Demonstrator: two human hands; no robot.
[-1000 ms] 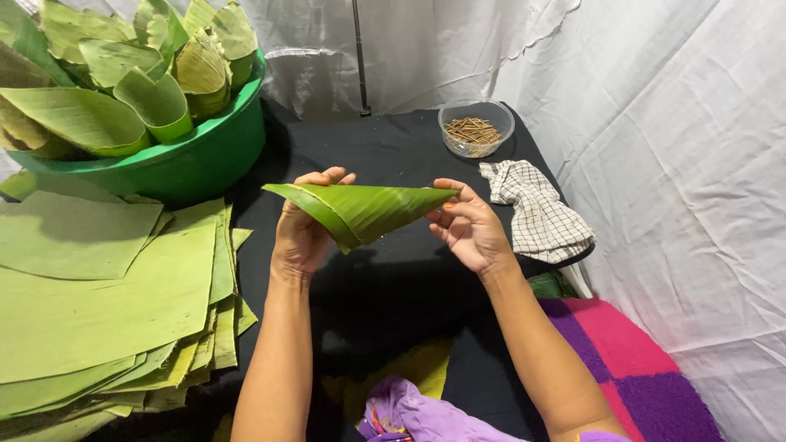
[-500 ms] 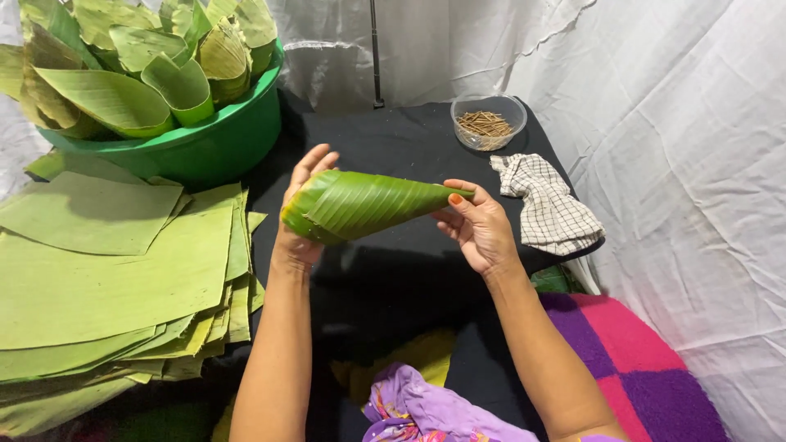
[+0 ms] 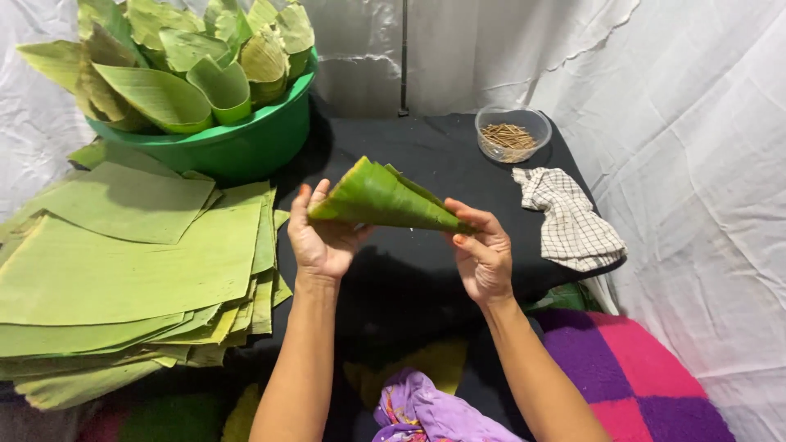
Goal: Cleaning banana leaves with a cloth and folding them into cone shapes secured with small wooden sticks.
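I hold a green banana-leaf cone (image 3: pixel 382 199) between both hands above a black table (image 3: pixel 426 155). My left hand (image 3: pixel 322 236) supports the cone's wide open end, which faces left and up. My right hand (image 3: pixel 481 252) pinches the pointed tip at the right. The cone lies nearly level, tip slightly lower.
A stack of flat cut banana leaves (image 3: pixel 123 270) lies at the left. Behind it a green basin (image 3: pixel 246 143) holds several finished leaf cones. A small clear bowl of wooden picks (image 3: pixel 512 135) and a checked cloth (image 3: pixel 569 221) sit at the right. White sheeting hangs around.
The cone has been turned: its wide mouth now tilts up toward the left and the tip sits lower in my right hand. Both hands shifted slightly lower.
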